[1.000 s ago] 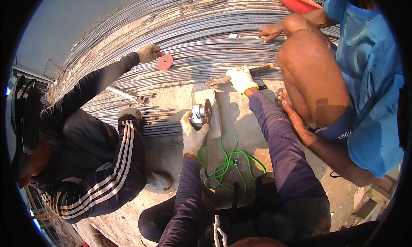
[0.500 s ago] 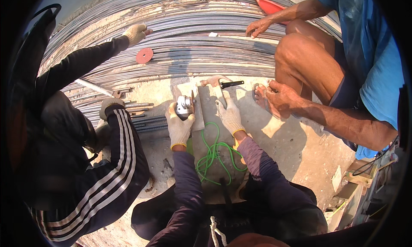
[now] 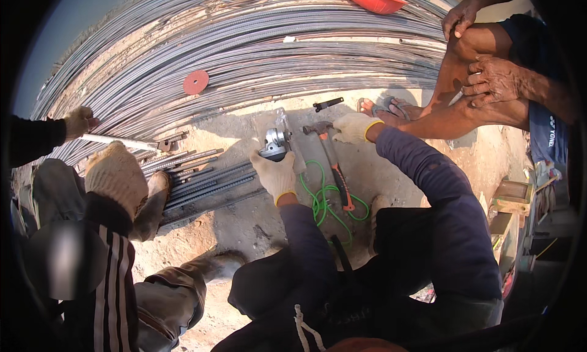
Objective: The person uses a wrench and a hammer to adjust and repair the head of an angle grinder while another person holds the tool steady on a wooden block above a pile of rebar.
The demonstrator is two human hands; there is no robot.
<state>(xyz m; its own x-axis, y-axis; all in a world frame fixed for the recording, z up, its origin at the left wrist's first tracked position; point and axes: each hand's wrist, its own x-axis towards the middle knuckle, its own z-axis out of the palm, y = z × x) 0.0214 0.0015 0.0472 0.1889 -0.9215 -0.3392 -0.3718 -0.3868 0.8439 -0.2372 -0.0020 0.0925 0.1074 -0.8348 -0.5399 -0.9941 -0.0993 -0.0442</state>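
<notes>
Grinder (image 3: 275, 144), gripped by the left hand (image 3: 277, 176), is over the floor (image 3: 391, 168) beside the ends of the rods (image 3: 211, 187). The right hand (image 3: 352, 128) has moved from handle to head of the hammer (image 3: 336, 168); its grip cannot be told.

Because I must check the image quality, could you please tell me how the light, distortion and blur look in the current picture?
Head view: fisheye distortion bends the steel rods into curves; head view: sunlight brightens the ground at right, while shadow surrounds the green cable; head view: the dark round shape at lower left looks blurred, with a pale streak, but the hammer's outline is clear.
</notes>
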